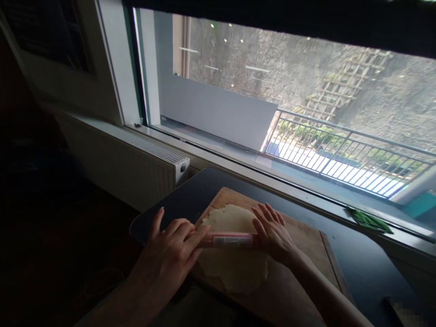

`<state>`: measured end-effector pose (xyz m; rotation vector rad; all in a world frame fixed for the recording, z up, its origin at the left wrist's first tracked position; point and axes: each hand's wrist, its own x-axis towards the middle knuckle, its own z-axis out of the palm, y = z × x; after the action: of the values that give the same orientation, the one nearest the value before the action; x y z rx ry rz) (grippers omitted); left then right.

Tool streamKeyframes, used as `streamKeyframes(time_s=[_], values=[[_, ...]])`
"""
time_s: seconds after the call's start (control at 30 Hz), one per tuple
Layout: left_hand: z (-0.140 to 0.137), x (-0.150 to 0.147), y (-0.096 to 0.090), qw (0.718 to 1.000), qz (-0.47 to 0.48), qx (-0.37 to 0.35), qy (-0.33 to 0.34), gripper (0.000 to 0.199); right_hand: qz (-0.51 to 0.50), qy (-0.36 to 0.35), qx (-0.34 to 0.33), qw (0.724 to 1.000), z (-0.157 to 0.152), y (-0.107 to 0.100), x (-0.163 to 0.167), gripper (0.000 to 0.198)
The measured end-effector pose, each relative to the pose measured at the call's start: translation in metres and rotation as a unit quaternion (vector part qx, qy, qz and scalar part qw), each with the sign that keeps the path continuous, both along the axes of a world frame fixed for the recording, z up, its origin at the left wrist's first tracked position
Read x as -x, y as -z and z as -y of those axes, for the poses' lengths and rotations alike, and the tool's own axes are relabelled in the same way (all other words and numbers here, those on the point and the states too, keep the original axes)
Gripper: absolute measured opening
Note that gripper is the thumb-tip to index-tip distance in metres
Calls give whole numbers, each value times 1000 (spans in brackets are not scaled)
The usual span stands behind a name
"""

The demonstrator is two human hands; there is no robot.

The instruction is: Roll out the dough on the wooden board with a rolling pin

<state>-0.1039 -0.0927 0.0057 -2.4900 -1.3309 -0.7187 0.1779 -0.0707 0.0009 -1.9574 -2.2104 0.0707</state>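
A slim rolling pin (233,240) with a printed label lies crosswise over a flat sheet of pale dough (235,271). The dough has ragged edges and shows both above and below the pin. My left hand (175,243) is on the pin's left end, index finger along it, middle fingers bent and the little finger raised. On the right end rests the palm of my right hand (274,231), its fingers stretched forward over the dough's edge and the board. My hands cover both pin ends. Beneath the dough is a wooden board (296,245).
The board sits on a dark table (361,254) with rounded corners. A white radiator (122,159) stands at the left below a large window. A green cloth (369,220) lies on the windowsill (289,188). At the lower right is a dark object (397,311), partly blurred.
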Motion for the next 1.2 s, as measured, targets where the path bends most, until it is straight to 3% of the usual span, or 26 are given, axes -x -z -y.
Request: streamKeyframes(time_s=[0.13, 0.23, 0.3, 0.47, 0.57, 0.63, 0.77, 0.87, 0.93, 1.1, 1.2], values=[[-8, 3, -1, 999, -16, -14, -26, 35, -53, 57, 18, 997, -78, -6, 7, 59], [-9, 3, -3, 999, -19, -11, -34, 35, -69, 64, 14, 995, -99, -7, 10, 59], [-6, 2, -2, 999, -19, -9, -31, 37, -81, 56, 14, 995, -80, -3, 6, 58], [1, -1, 2, 1000, -12, -7, -6, 44, -41, 19, -44, 998, 19, 11, -6, 54], [0, 0, 3, 1000, -18, -1, 10, 43, -27, 24, -76, 996, 33, 14, -6, 52], [-3, 0, 2, 1000, -25, -3, 5, 40, -57, 53, -57, 995, 8, 12, -5, 53], [-9, -1, -3, 999, -26, -13, -20, 34, -129, 113, -2, 985, -72, 2, 1, 58], [-9, -1, -4, 999, -19, -14, -29, 33, -137, 112, 8, 984, -91, -2, 3, 59], [-7, -1, -3, 999, -16, -12, -27, 35, -126, 93, 6, 988, -71, 1, -1, 58], [-3, -1, 2, 1000, -12, 2, -6, 43, -27, 13, -27, 999, 29, 17, -14, 54], [-4, -2, 3, 1000, -13, 9, -3, 43, -3, 23, -33, 999, 38, 18, -15, 54]])
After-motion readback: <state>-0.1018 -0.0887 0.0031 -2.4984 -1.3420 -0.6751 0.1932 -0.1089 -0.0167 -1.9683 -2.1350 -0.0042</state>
